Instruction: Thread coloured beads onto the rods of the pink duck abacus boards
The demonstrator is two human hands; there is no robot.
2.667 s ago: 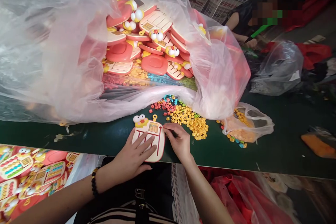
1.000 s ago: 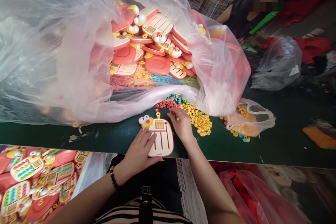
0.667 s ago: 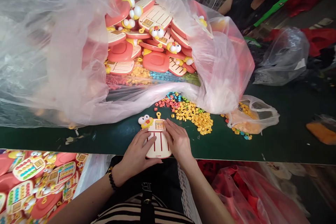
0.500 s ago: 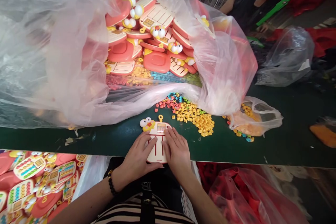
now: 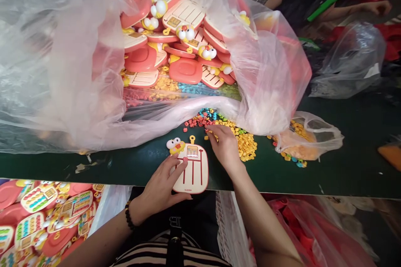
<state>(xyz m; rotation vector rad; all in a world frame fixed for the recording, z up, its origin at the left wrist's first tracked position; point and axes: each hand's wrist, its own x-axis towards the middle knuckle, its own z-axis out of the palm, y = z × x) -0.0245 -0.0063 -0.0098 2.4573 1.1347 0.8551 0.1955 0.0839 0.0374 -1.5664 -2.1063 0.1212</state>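
Note:
A cream-and-red toy board (image 5: 196,175) with dark red slots lies at the table's front edge. It has a yellow duck head (image 5: 176,145) with bulging eyes and a yellow loop on top. My left hand (image 5: 163,181) grips its left side, the index finger at a small red bead (image 5: 185,160) on the slots and the thumb along the lower edge. To the right, my right hand (image 5: 224,146) reaches into loose beads, its fingers bent together at the pile; what is between them is hidden. Yellow beads (image 5: 247,147) and red beads (image 5: 198,121) lie around it.
Behind, a big clear plastic bag (image 5: 84,71) lies open, full of similar boards (image 5: 184,71). A small bag of yellow pieces (image 5: 300,139) lies right. Boards filled with coloured beads (image 5: 40,217) are piled lower left. Another person's arm (image 5: 360,10) shows at upper right.
My right hand has left the board's right side and moved up and right to the bead pile. A red bead now shows on the slots. My left hand stays at the board.

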